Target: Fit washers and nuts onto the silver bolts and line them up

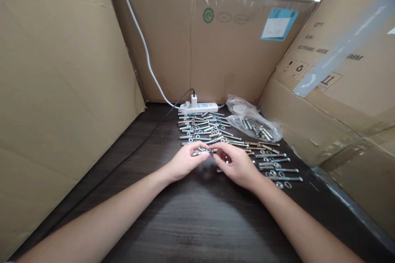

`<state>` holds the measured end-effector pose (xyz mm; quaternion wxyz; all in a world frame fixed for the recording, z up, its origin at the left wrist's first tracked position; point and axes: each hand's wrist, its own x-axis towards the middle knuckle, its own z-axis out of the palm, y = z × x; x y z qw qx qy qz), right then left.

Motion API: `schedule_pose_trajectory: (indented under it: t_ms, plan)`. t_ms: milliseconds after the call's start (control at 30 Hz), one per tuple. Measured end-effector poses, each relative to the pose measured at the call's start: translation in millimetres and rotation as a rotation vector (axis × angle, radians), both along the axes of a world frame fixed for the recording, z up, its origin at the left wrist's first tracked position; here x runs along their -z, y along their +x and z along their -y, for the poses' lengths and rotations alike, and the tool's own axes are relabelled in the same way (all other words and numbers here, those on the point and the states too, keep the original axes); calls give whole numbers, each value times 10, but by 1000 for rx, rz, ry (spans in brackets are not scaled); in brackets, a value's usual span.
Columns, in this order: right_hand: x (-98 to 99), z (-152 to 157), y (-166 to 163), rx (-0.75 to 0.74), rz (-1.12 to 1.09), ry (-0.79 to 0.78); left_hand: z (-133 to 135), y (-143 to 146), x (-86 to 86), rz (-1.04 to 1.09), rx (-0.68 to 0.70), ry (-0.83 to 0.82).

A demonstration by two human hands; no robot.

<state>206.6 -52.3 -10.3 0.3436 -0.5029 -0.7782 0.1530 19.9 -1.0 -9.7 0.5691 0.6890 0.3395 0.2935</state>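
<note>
My left hand (187, 161) is closed on a silver metal bolt (199, 153), held level just above the dark table. Fingers of my right hand (234, 163) pinch the bolt's other end, where a small dark ring or nut shows at the fingertips; its exact kind is too small to tell. The two hands nearly meet. Beyond them lie rows of bolts (202, 133), sleeves, washers and nuts. To the right of my right hand are more bolts (279, 168) with sleeves, and a flat washer (288, 185). My right hand partly hides some pieces beneath it.
A white power strip (203, 108) with a plugged-in charger (194, 100) stands at the back. A black cable (135, 151) crosses the table's left side. A clear plastic bag (247, 117) of metal parts lies back right. Cardboard walls (160, 37) enclose three sides.
</note>
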Motion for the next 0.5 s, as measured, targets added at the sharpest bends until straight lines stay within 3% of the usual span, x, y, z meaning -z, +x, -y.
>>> schedule_pose_trajectory:
  t_ms: [500]
  plan:
    - [-23, 14, -28, 15, 6, 18, -3, 3, 13, 30, -5, -36]
